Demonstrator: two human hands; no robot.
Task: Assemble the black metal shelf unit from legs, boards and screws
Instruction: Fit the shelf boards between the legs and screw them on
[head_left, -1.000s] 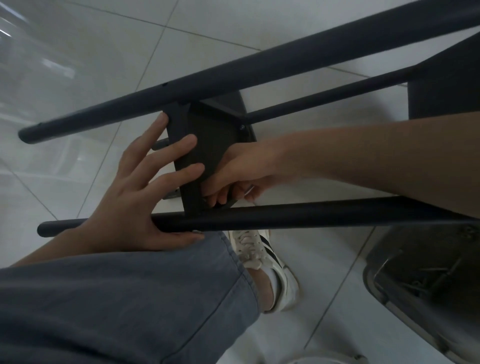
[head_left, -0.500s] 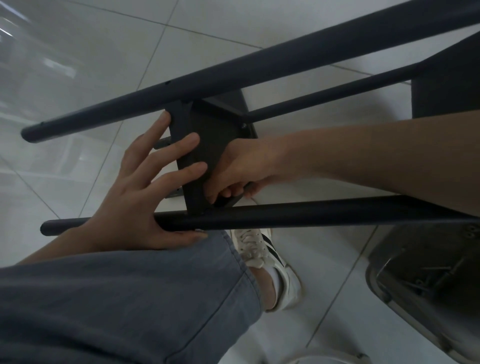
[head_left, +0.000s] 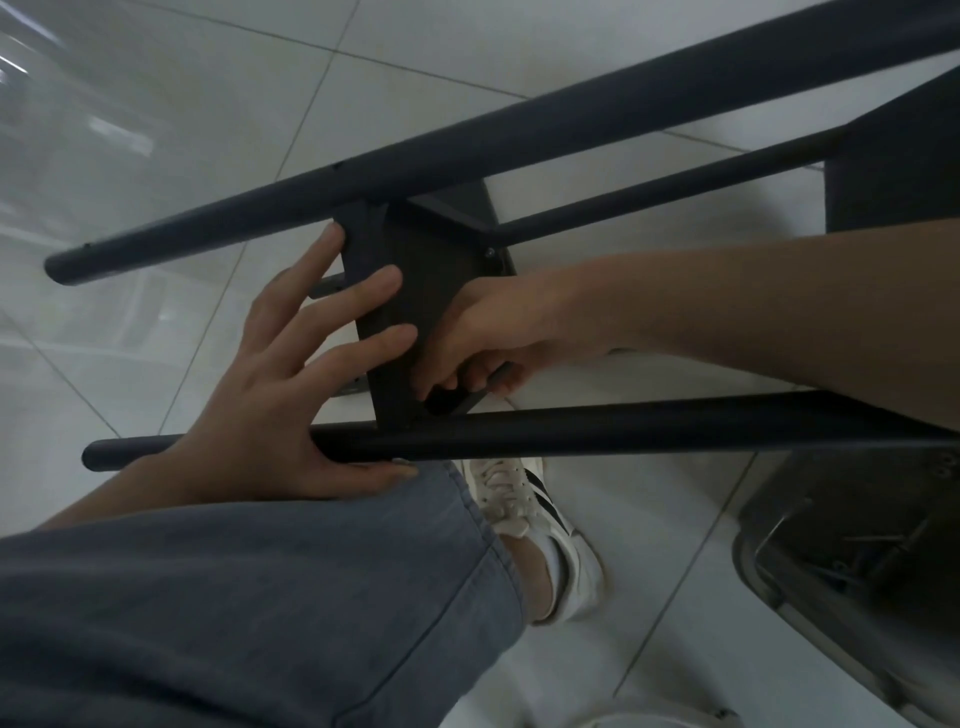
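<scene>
Board (head_left: 415, 312), black and narrow, sits crosswise between two long black legs, the near leg (head_left: 623, 423) running just above the person's knee and the far leg (head_left: 467, 140) angling up to the right, the whole frame lying tilted over the tiled floor (head_left: 182, 130). Left hand (head_left: 270, 395) is spread wide, fingers flat against the board's edge, thumb along the near leg, bracing the joint. Right hand (head_left: 478, 343) is curled round something small and dark at the board's lower corner; it looks like a driver or key, though what it is cannot be told for sure. The step in hand reads as fastening this board to the near leg. Next, that calls for steady turning with the tool seated square, while the left hand keeps board and leg from slipping apart. Compared with a second back, the right hand's fingers have turned at the corner and a glint of metal seen beneath them is gone; the left hand has barely shifted. Off to the lower right, a grey tray (head_left: 810, 618) holds loose screws (head_left: 883, 545). A white shoe (head_left: 524, 514) shows below the near leg.
</scene>
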